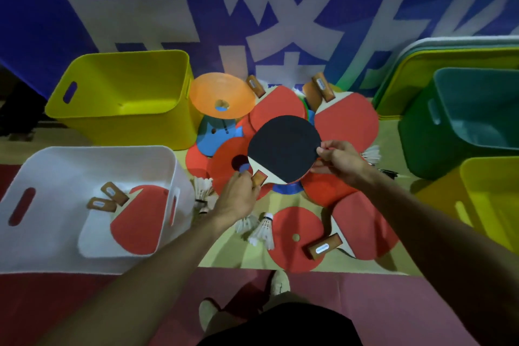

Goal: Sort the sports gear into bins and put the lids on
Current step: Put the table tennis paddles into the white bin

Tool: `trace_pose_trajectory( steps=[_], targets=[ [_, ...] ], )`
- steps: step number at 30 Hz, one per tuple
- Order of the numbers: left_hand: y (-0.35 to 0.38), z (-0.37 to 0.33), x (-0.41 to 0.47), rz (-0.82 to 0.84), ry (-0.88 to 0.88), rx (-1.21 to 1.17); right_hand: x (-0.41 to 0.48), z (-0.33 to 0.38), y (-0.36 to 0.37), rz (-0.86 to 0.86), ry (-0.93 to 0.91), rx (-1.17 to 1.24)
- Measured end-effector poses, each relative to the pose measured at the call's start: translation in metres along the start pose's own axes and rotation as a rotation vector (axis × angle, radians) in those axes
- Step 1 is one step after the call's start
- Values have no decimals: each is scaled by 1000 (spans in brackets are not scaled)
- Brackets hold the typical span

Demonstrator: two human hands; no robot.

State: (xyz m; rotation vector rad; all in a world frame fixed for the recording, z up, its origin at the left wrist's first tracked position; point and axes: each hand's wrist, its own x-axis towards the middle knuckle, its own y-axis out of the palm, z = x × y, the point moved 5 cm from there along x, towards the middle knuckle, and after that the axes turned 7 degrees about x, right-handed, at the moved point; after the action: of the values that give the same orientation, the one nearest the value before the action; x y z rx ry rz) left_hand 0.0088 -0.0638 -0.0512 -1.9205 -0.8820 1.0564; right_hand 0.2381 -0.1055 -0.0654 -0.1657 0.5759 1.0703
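- The head camera looks down, and the person holds a black-faced paddle up over the pile, right in the middle of everything.
- The left hand has its fingers curled round the paddle's wooden handle. I think this is the strong hold, the one that will carry it.
- The right hand pinches the round edge of the same paddle between thumb and fingers. It seems to be there to keep the paddle steady.
- On the left sits a white bin. Two red paddles lie inside it, with their handles side by side. So I guess this bin is for paddles, and the black one belongs there too.
- Behind the white bin stands a yellow bin with no lid on.
- On the right are a green bin and a second yellow bin, both open.
- The lids lean in a stack behind them, near the wall. I think they wait there because lids go on last.
- Under the held paddle the gear is all mixed up. There is an orange cone, a blue cone, and more paddles and flat red cones.
- White shuttlecocks lie just beside the left arm. They look very light, so a bump could knock them away.
- A lot of sorting is left to do.
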Motion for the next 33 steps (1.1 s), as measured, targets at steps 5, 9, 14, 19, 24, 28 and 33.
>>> trace_pose_trajectory(
  steps=[5, 9, 14, 19, 24, 28, 33],
  targets=[
    [25, -39, 13, 49, 120, 12, -18, -2, -50, -138, -40, -6],
    [38, -56, 21, 71, 160, -8, -25, -13, -108, -260, -88, -607],
    [43, -72, 22, 127, 233, -104, -27, -43, -145, -212, 48, -1133],
    [44, -73, 14, 185, 159, -215, -23, -65, -147, -202, 70, -1176],
    [28, -70, 8, 134, 113, -244, -22, -71, -142, -242, 50, -1210],
    [11, -65, 5, 76, 104, -228, -24, -67, -147, -319, 95, -1224],
    [-14, -58, -2, 3, 117, -287, -44, -46, -132, -289, 139, -1215]
  ],
)
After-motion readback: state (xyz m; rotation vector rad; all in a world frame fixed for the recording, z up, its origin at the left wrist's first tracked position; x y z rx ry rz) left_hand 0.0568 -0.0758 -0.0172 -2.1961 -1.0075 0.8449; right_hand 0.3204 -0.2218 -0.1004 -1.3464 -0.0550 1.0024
